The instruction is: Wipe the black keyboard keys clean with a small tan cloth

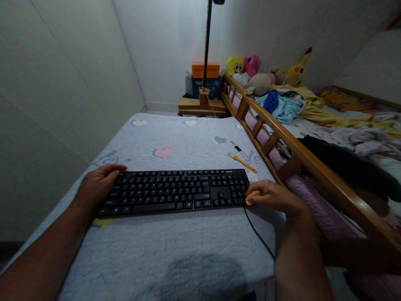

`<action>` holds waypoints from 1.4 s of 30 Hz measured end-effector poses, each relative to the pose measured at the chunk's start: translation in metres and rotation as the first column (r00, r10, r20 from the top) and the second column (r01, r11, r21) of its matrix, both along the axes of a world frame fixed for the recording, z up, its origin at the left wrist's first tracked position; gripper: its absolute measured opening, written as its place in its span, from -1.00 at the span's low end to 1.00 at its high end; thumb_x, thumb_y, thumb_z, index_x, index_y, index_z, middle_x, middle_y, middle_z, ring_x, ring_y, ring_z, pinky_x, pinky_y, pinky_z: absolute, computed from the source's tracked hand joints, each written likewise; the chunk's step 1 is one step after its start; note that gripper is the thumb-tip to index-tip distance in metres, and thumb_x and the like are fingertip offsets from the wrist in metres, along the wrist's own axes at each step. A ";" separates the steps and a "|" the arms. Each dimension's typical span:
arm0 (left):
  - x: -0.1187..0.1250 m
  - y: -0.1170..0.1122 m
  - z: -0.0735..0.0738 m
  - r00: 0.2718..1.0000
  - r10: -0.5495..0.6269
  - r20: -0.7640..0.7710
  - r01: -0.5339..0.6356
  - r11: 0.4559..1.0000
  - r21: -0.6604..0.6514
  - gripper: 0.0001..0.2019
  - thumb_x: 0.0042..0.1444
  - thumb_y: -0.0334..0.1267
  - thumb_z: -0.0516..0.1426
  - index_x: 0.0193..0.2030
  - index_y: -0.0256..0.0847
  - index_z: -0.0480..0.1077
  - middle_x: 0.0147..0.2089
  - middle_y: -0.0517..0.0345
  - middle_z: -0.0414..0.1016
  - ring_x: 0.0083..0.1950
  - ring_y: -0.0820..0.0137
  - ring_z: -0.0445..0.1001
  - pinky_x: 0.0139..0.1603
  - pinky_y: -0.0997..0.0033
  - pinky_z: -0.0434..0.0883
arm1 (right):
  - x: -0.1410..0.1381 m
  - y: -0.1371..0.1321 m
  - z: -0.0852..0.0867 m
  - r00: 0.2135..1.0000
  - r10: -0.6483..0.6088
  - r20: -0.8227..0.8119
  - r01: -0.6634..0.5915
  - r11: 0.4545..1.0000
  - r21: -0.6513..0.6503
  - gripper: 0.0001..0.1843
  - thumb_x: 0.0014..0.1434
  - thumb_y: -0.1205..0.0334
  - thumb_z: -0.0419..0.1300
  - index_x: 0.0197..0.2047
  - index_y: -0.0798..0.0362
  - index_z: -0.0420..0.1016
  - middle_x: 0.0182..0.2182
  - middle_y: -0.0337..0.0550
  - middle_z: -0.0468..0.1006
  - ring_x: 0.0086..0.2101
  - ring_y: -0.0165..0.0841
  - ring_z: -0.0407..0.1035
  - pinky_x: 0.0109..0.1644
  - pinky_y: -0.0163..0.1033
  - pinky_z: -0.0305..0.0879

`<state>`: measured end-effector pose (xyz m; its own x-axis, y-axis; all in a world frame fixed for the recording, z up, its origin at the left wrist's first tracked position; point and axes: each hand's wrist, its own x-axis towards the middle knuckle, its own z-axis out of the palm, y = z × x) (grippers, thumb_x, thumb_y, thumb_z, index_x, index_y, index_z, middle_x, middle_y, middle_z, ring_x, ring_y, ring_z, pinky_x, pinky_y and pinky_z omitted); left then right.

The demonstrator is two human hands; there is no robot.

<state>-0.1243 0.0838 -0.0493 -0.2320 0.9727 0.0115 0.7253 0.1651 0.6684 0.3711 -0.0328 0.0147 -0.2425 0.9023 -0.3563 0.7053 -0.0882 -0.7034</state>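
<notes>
A black keyboard (175, 190) lies flat on a pale, heart-patterned cover (175, 255), its keys facing up. At its left end my left hand (98, 184) is closed around the edge, the thumb on top near the corner. My right hand (274, 197) pinches a small orange cloth (251, 197) against the keyboard's lower right corner. Most of the cloth is hidden by my fingers. Behind the keyboard's right end rest a brush with a yellow handle (246, 163) and a thin wire tool with a black middle (238, 148).
The keyboard's black cable (258, 235) runs toward the near right. A yellow patch (102, 222) shows under the left end. A wooden bed rail (282, 131) borders the right side, with clothes and plush toys beyond. An orange box (206, 70) and a wooden stand (200, 106) are behind.
</notes>
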 end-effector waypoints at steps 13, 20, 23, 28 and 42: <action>-0.002 0.001 -0.004 1.000 -0.023 -0.020 0.024 1.000 0.013 -0.57 0.00 -0.06 0.04 -0.10 -0.19 0.57 -0.06 0.05 0.62 0.00 0.12 0.53 0.12 0.19 0.39 | 0.002 0.018 -0.019 0.923 -0.363 -0.129 0.384 0.841 0.380 -0.72 0.14 0.03 0.22 -0.27 0.06 0.62 -0.33 -0.12 0.64 -0.26 -0.24 0.49 -0.15 -0.21 0.31; -0.005 0.004 -0.007 1.000 -0.024 0.001 0.024 1.000 0.013 -0.57 0.00 -0.06 0.06 -0.08 -0.19 0.57 -0.09 0.06 0.62 -0.09 0.16 0.54 0.04 0.24 0.42 | -0.003 0.027 -0.029 0.906 -0.410 -0.105 0.413 0.804 0.427 -0.71 0.10 0.03 0.24 -0.30 0.07 0.63 -0.27 -0.04 0.66 -0.22 -0.19 0.51 -0.06 -0.15 0.34; -0.004 0.003 -0.006 1.000 -0.014 0.015 0.014 1.000 0.005 -0.56 0.00 -0.08 0.06 -0.07 -0.20 0.56 -0.06 0.05 0.61 -0.08 0.17 0.53 0.05 0.25 0.40 | -0.002 0.026 -0.029 0.909 -0.407 -0.096 0.409 0.821 0.399 -0.71 0.10 0.05 0.24 -0.28 0.08 0.64 -0.27 -0.04 0.66 -0.21 -0.18 0.51 -0.06 -0.15 0.34; 0.000 0.001 -0.002 1.000 -0.005 0.020 0.005 1.000 -0.014 -0.57 0.00 -0.07 0.05 -0.08 -0.20 0.56 -0.08 0.08 0.61 -0.10 0.18 0.53 0.01 0.27 0.40 | 0.004 0.022 -0.027 0.934 -0.354 -0.058 0.351 0.869 0.348 -0.72 0.11 0.06 0.22 -0.27 0.07 0.65 -0.28 -0.07 0.67 -0.22 -0.18 0.52 -0.09 -0.17 0.33; -0.003 0.002 -0.006 1.000 0.000 0.013 0.001 1.000 -0.009 -0.57 -0.01 -0.07 0.05 -0.08 -0.19 0.56 -0.07 0.07 0.60 -0.05 0.16 0.52 0.06 0.25 0.38 | 0.008 0.010 -0.010 0.982 -0.188 0.004 0.183 0.964 0.194 -0.72 0.07 0.03 0.18 -0.41 0.07 0.58 -0.44 -0.18 0.56 -0.34 -0.27 0.43 -0.23 -0.24 0.27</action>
<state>-0.1277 0.0859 -0.0552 -0.2315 0.9728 -0.0006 0.7167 0.1709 0.6761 0.3793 -0.0226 0.0049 -0.0583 0.9828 -0.1754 0.7051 -0.0839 -0.7042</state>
